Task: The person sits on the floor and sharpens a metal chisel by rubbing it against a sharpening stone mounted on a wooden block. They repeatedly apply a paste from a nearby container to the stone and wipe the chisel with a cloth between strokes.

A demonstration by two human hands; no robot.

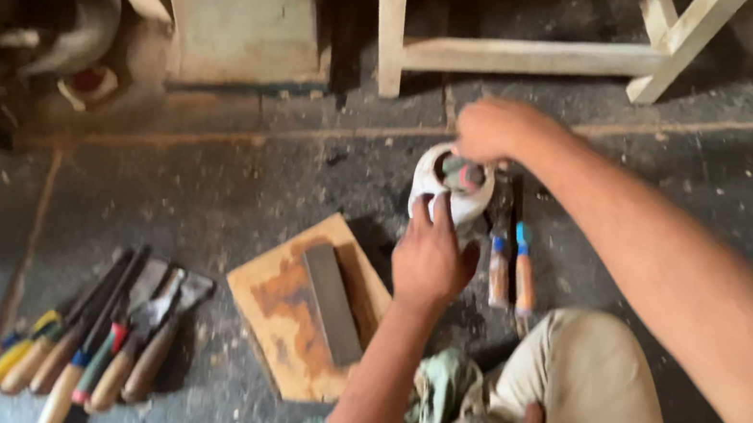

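Head view, near to far: green rag (447,415) by the knee, grey sharpening stone (332,303) on its board (281,310), chisels (79,337) at left. Left hand (431,259) steadies the white tub (450,187) on the floor, fingers on its rim. Right hand (496,128) closed over the tub's mouth, contents unclear; a firm brace below helps.

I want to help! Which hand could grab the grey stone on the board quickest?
Probably the left hand. It rests on the white bowl, right beside the wooden board carrying the grey stone. The right hand is over the bowl's far side, farther off.
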